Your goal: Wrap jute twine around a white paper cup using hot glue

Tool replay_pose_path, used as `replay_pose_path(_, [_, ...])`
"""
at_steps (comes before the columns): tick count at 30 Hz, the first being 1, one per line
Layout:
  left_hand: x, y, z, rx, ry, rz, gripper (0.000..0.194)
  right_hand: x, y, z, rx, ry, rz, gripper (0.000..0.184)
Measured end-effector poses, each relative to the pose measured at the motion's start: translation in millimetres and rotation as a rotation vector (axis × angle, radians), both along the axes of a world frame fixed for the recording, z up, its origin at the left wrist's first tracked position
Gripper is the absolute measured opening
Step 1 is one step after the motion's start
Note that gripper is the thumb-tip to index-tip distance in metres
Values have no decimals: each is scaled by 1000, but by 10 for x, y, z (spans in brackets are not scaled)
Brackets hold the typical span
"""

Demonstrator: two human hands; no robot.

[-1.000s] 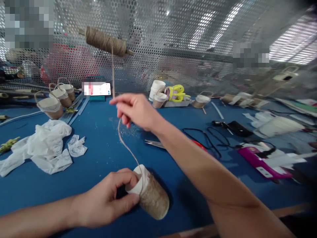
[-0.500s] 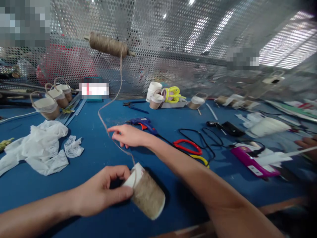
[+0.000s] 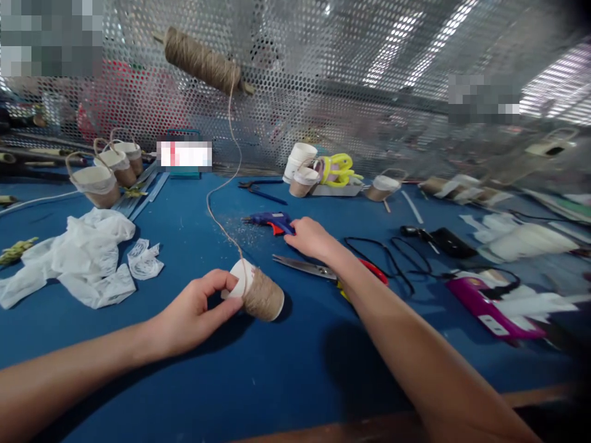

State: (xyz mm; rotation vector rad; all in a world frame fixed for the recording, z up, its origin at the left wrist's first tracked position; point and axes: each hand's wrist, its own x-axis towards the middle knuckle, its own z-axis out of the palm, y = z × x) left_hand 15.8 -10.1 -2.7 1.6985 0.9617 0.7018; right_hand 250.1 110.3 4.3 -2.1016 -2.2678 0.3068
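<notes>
Twine (image 3: 209,197) covers all but the rim band of the cup (image 3: 261,295), tilted over the table (image 3: 277,375), and runs uncut to the spool (image 3: 201,58). The left hand (image 3: 191,315) pinches the rim; the right hand (image 3: 313,238) grasps the glue gun (image 3: 271,219).

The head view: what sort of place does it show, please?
Probably a small craft workshop. A glue gun and scissors lie on a blue table, and a twine spool feeds the twine-wrapped cup.

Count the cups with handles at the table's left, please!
3: front cup, beyond the white fabric; middle cup, behind the front one; back cup, farthest away. Others may be hidden.
</notes>
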Motion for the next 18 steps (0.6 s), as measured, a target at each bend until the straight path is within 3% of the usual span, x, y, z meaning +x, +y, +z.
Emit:
replay_pose_path(4, [-3, -9, -1, 36, 50, -10, 15, -26, -28, -21, 87, 130, -77, 27])
replay_pose_path(9, [-11, 8, 19, 26, 51, -5, 16, -45, -312, 199, 249, 333, -70, 46])
replay_pose_path(13, [-13, 25, 0, 0, 60, 3, 19, -88, -614, 345, 253, 427, -32, 25])
replay_pose_path(18, [-35, 41, -18, 23, 34, 64, 20, -137, -806, 386, 138, 600, 20, 23])
